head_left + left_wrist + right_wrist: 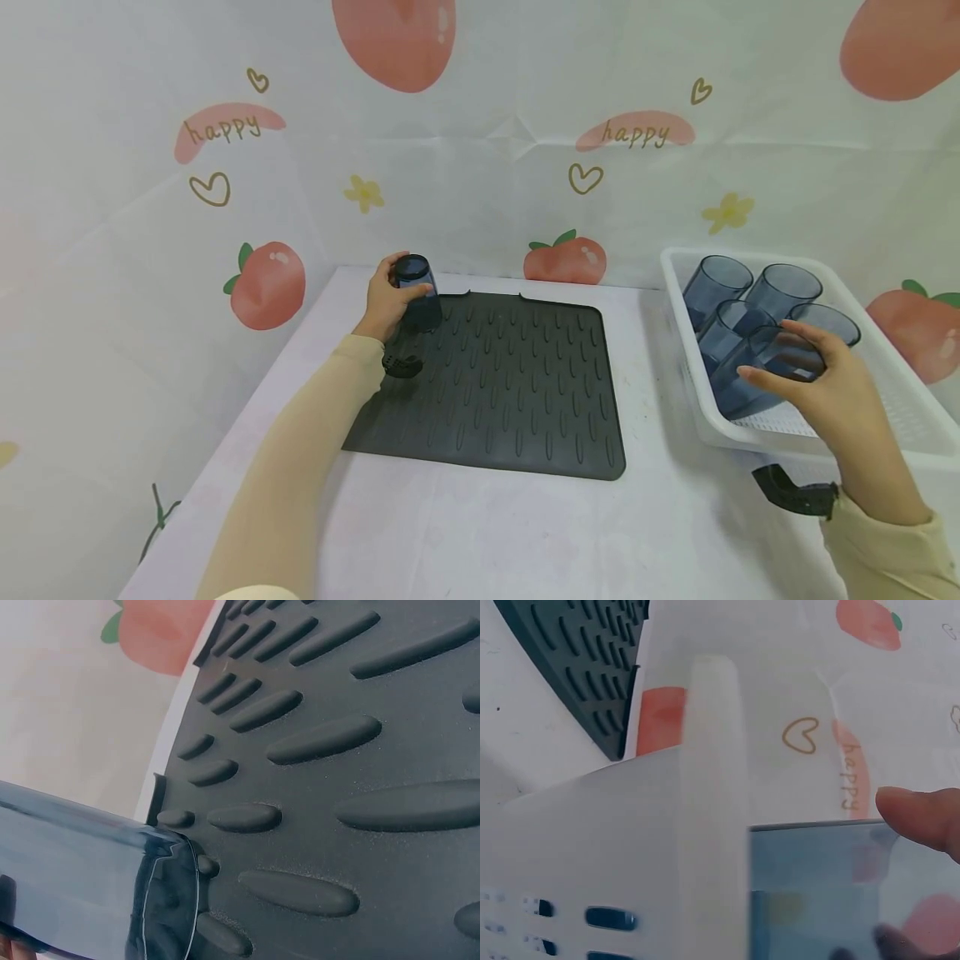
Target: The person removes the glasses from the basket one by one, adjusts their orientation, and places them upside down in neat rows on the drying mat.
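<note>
My left hand [384, 302] grips a blue-tinted drinking glass [423, 310], its thick base up and its mouth down at the far left corner of a dark ridged drying mat [517, 392]. In the left wrist view, the rim of this glass [75, 862] meets the mat's ridges. At the white basket [705, 421], my right hand [847, 392] holds the nearest blue glass [738, 392] by its upper part, thumb on one side and fingers on the other. The right wrist view shows the thumb [922, 817] against that glass [817, 862].
Several more blue glasses [720, 279] stand mouth up behind the held one in the basket. A white-covered table [480, 533] lies under everything. Behind it hangs a printed backdrop [480, 192]. The basket's perforated wall [592, 847] fills much of the right wrist view.
</note>
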`<state>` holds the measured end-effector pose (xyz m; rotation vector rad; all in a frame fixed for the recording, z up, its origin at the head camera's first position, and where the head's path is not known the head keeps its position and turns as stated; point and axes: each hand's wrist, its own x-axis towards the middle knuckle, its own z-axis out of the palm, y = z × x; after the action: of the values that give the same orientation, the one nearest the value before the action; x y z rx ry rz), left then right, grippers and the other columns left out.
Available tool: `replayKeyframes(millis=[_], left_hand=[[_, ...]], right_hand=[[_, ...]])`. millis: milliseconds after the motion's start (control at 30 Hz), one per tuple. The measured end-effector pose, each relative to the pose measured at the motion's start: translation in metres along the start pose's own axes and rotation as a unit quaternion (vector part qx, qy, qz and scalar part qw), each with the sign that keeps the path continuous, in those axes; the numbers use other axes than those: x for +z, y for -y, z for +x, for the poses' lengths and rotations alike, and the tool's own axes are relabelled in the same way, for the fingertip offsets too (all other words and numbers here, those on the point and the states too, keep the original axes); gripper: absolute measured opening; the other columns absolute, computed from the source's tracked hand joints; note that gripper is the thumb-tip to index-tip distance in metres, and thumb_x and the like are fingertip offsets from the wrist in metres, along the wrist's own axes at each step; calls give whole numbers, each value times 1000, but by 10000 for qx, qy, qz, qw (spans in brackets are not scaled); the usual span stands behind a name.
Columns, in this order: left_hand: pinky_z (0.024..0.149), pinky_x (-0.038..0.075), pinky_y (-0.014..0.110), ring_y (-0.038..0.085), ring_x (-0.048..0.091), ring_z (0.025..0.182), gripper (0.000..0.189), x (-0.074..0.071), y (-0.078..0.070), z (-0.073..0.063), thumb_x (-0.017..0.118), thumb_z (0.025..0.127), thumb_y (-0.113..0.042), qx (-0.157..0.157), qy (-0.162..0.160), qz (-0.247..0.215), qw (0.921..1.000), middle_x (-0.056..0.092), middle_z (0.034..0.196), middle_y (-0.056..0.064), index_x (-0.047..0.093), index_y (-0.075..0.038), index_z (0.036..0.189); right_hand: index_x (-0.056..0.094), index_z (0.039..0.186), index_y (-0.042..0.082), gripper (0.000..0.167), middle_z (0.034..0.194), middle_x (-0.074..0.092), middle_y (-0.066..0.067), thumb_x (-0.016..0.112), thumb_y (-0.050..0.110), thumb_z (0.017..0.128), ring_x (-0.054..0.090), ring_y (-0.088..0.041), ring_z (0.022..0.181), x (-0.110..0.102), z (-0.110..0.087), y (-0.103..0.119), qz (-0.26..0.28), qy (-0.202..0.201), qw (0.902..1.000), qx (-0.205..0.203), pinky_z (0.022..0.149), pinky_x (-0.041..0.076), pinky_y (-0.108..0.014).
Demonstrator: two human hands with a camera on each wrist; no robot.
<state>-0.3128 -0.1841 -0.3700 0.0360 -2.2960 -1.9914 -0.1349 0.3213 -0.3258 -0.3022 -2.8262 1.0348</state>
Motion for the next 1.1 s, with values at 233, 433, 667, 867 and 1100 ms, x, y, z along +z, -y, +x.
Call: replayKeyframes(millis=[233, 433, 667, 867, 1100], left_hand=[[105, 42, 43, 28, 48, 126, 74, -1, 13, 8, 73, 85, -4, 146, -76, 78, 9998, 45, 141, 15, 36, -18, 147], [105, 43, 44, 29, 48, 124, 73, 0, 11, 6, 72, 85, -2, 190, -93, 63, 9998, 45, 139, 15, 36, -16, 147], [104, 43, 44, 29, 48, 124, 74, 0, 10, 4, 72, 85, -1, 239, -78, 35, 9997, 45, 139, 16, 35, -14, 148], [104, 43, 43, 29, 49, 123, 73, 0, 11, 5, 72, 85, -1, 270, -70, 1, 9996, 46, 138, 15, 35, -13, 147], [104, 43, 43, 28, 49, 124, 73, 0, 11, 6, 72, 85, -1, 262, -72, 15, 9996, 46, 139, 15, 37, -16, 146]], right_hand=[[23, 155, 26, 96, 152, 39, -10, 77, 47, 79, 51, -9, 122, -3, -1, 1, 142, -224, 9996, 22, 63, 37, -6], [29, 152, 34, 89, 138, 48, 12, 79, 41, 79, 40, 17, 96, -5, -6, 6, 619, -507, 9968, 33, 63, 36, -1], [38, 148, 30, 82, 122, 52, 21, 82, 27, 78, 47, 16, 91, -9, -14, 17, 1176, -1102, 9869, -123, 68, 39, 3], [46, 143, 23, 79, 121, 54, 21, 82, 5, 75, 53, 9, 100, -11, -16, 27, 2041, -1498, 9668, -332, 76, 42, 2], [49, 140, 20, 79, 127, 55, 13, 81, -5, 72, 56, 2, 103, -8, -15, 33, 2662, -1903, 9448, -162, 77, 44, 0]])
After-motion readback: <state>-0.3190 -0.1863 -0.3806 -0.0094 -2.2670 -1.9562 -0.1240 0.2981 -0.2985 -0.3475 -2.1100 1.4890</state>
